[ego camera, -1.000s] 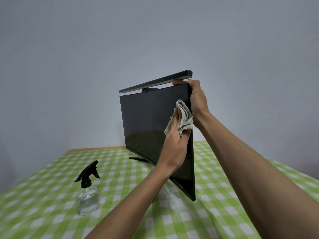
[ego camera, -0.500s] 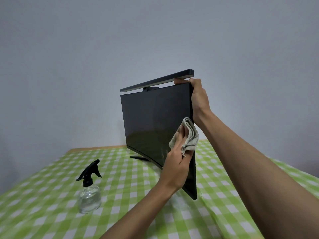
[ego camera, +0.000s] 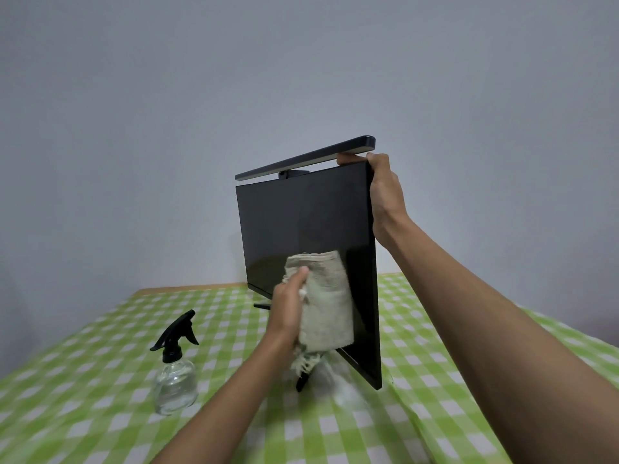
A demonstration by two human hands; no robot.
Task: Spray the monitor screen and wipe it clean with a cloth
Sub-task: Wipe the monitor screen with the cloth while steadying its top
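A black monitor (ego camera: pixel 301 226) stands on the table, its dark screen turned toward me and to the left. My right hand (ego camera: pixel 385 195) grips its upper right corner. My left hand (ego camera: pixel 288 306) presses a beige frayed cloth (ego camera: pixel 326 299) flat against the lower part of the screen, near the bottom edge. A clear spray bottle (ego camera: pixel 175 380) with a black trigger head stands on the table to the left of my left arm, apart from both hands.
A slim black light bar (ego camera: pixel 301 159) sits on top of the monitor. The table carries a green and white checked cloth (ego camera: pixel 83 413). A bare grey wall (ego camera: pixel 167 128) rises behind. The monitor's stand foot (ego camera: pixel 303 381) shows under the cloth.
My left hand has carried the cloth down the screen from near the upper right to the lower edge, and the cloth now lies spread flat. My right hand keeps its hold on the corner.
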